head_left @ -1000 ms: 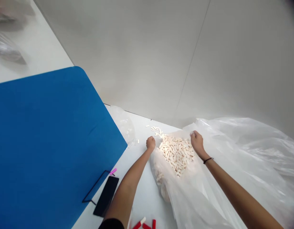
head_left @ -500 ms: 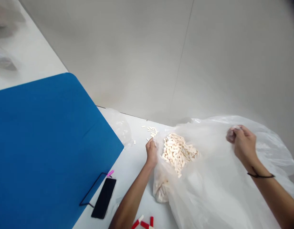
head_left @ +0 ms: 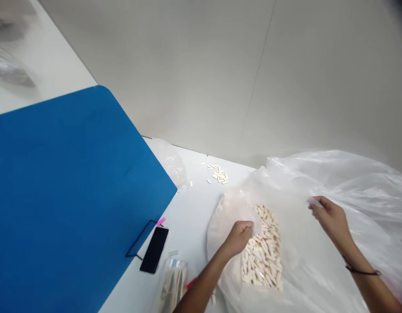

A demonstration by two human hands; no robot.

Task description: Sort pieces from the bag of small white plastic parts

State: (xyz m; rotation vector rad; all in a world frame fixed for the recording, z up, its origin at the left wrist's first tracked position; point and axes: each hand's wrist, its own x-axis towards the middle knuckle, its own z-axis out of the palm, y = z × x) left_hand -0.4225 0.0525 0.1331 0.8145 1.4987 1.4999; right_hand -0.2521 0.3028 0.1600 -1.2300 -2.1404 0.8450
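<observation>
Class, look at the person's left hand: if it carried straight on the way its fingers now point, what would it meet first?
The left hand would probably meet the cream-coloured sticks first, unless the clear plastic bag lies between; depth is unclear here.

I'm looking down on a white table (head_left: 191,208) that meets a pale grey wall (head_left: 188,74) on the far side. A large blue panel (head_left: 67,187) with a rounded corner fills the left. Just right of its near edge lies a black phone (head_left: 154,250), touching a thin black wire frame (head_left: 138,238) with a small pink stick (head_left: 161,222) at its top. Crumpled clear plastic (head_left: 171,163) sits by the panel's far edge, a clear plastic sleeve (head_left: 173,282) lies nearest me, and blurred plastic bags (head_left: 8,69) lie far left
</observation>
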